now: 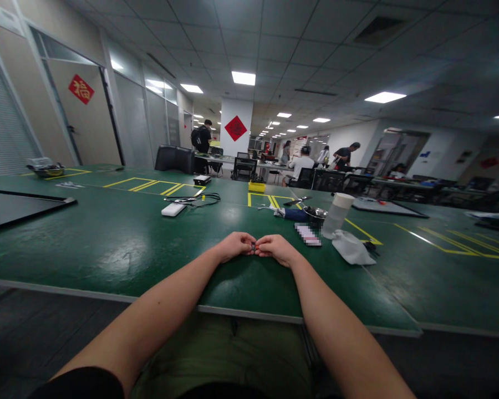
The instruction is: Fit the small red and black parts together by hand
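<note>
My left hand and my right hand meet over the green table, fingertips pinched close together. Between them is a small dark object, too tiny to name. Both sets of fingers are closed on it or around it. Beyond my right hand lies a flat phone-like thing, partly pixelated. A crumpled white bag and a clear bottle with a white lid stand farther right.
A white power strip with a black cable lies at the left. Behind are a metal bowl, a dark blue cloth-like item and a yellow box. Black-edged boards lie at both sides. Several people are in the background.
</note>
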Demonstrator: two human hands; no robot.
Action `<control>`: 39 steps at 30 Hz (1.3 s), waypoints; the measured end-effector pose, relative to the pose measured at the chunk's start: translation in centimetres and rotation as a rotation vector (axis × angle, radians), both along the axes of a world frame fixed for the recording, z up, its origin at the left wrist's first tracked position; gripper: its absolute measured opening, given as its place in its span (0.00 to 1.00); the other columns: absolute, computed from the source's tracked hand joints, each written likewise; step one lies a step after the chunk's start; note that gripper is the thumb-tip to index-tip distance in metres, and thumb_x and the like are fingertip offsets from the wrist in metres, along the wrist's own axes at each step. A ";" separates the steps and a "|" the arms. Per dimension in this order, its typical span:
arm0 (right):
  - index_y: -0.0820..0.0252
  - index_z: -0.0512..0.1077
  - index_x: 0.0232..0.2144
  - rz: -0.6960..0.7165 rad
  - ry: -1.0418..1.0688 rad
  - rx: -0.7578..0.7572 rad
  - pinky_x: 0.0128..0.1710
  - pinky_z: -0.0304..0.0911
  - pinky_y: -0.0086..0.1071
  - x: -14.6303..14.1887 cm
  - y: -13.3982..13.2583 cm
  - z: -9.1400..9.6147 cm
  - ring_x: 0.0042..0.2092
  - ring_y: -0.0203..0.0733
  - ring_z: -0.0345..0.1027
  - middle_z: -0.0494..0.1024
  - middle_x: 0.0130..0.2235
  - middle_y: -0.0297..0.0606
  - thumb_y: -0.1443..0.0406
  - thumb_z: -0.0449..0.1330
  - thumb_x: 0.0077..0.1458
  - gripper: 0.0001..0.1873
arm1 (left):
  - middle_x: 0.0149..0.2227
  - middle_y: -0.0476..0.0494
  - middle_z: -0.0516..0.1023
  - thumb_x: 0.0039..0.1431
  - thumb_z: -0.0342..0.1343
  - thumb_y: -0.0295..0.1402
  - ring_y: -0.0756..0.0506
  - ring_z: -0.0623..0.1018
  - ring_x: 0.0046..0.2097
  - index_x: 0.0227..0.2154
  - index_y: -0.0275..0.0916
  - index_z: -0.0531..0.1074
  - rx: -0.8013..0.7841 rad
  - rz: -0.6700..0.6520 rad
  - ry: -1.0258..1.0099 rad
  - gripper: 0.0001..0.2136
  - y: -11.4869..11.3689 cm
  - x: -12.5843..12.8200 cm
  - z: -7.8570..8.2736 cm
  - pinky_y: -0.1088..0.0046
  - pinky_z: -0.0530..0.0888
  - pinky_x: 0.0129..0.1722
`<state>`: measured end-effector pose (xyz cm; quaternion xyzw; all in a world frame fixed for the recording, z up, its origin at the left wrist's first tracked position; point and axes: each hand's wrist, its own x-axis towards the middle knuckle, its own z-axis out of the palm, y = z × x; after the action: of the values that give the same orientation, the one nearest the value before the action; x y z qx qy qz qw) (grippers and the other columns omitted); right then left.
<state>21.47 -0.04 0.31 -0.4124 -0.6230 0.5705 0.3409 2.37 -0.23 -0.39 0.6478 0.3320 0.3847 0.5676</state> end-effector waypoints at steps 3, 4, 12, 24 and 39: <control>0.66 0.74 0.32 -0.006 0.007 0.004 0.31 0.71 0.24 0.1 0.1 -0.1 0.30 0.34 0.74 0.79 0.30 0.42 0.73 0.62 0.44 0.08 | 0.25 0.47 0.75 0.46 0.59 0.20 0.53 0.75 0.26 0.36 0.32 0.72 -0.039 -0.008 -0.021 0.12 0.1 -0.1 -0.1 0.77 0.72 0.30; 0.66 0.74 0.32 -0.011 0.012 0.006 0.30 0.71 0.24 0.1 0.1 -0.1 0.30 0.35 0.74 0.79 0.29 0.41 0.73 0.63 0.44 0.08 | 0.26 0.46 0.75 0.46 0.59 0.20 0.52 0.76 0.26 0.36 0.32 0.72 -0.053 -0.010 -0.029 0.12 0.2 -0.1 -0.1 0.77 0.72 0.30; 0.66 0.73 0.29 -0.021 0.072 -0.007 0.33 0.71 0.25 0.1 0.2 -0.3 0.29 0.34 0.74 0.78 0.27 0.39 0.72 0.64 0.44 0.05 | 0.27 0.43 0.76 0.53 0.53 0.19 0.50 0.79 0.30 0.36 0.31 0.69 -0.161 0.042 -0.092 0.08 0.4 0.1 -0.2 0.76 0.75 0.32; 0.66 0.74 0.29 -0.052 0.089 -0.021 0.35 0.72 0.27 -0.1 0.1 0.0 0.33 0.37 0.75 0.79 0.30 0.43 0.74 0.60 0.46 0.05 | 0.30 0.43 0.76 0.49 0.54 0.18 0.49 0.79 0.32 0.35 0.33 0.69 -0.185 0.047 -0.140 0.09 0.3 0.0 -0.1 0.74 0.76 0.34; 0.66 0.73 0.29 -0.041 0.074 -0.010 0.34 0.70 0.25 -0.1 0.0 0.0 0.30 0.34 0.73 0.78 0.28 0.41 0.69 0.63 0.47 0.05 | 0.30 0.42 0.76 0.52 0.54 0.18 0.50 0.79 0.32 0.34 0.32 0.68 -0.179 0.042 -0.126 0.07 0.3 0.0 -0.1 0.76 0.76 0.34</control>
<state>21.40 -0.01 0.28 -0.4052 -0.5986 0.5814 0.3734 2.40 0.04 -0.50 0.5620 0.3420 0.4055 0.6346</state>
